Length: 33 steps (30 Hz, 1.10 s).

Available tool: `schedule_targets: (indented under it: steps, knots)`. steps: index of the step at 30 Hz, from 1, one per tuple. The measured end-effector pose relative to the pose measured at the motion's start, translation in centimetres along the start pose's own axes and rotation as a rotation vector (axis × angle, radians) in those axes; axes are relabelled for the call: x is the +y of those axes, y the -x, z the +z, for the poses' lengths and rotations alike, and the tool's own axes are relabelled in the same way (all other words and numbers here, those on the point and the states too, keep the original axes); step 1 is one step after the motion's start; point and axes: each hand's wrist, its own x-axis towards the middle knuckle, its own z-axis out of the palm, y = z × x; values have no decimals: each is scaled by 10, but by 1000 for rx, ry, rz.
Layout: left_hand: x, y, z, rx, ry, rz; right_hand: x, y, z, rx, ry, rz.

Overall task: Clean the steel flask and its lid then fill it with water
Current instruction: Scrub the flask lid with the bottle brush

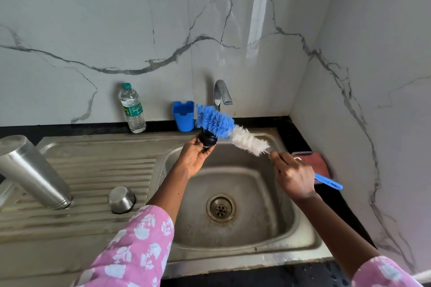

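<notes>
Moderately bright and evenly lit by soft, diffuse light. Pale vertical streak of reflected light on the marble wall (258,18), upper centre-right of the frame. Soft highlights on the steel flask (30,170) at the left edge and along the sink (233,261) rim. Faint, blurred-edged shadows inside the basin. Strong wide-angle bending of wall seams and counter edge toward the frame borders. Sharp in the centre; slightly softer toward the lower corners.
</notes>
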Motion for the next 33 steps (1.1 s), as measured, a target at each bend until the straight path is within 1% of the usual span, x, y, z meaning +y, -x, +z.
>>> schedule_targets:
  steps: [6,12,15,18,20,22,25,30,33]
  knots:
    - [9,-9,-9,72,86,56,10,4,-4,17,62,-54]
    - [4,-5,1,63,-24,37,4,-6,3,30,59,-81]
    - [7,-8,-1,99,23,65,6,-3,4,30,28,-121]
    - [13,-11,-8,147,101,89,13,5,0,21,59,-131]
    - [13,-11,-10,136,104,83,15,5,-2,9,71,-100]
    - [9,-8,-6,110,56,64,13,1,-1,12,82,-74]
    - [2,-6,0,104,17,46,4,-6,1,30,61,-104]
    - [8,-11,-4,174,167,59,11,3,-3,38,76,-141]
    - [11,-9,-5,181,218,48,16,9,-5,29,89,-101]
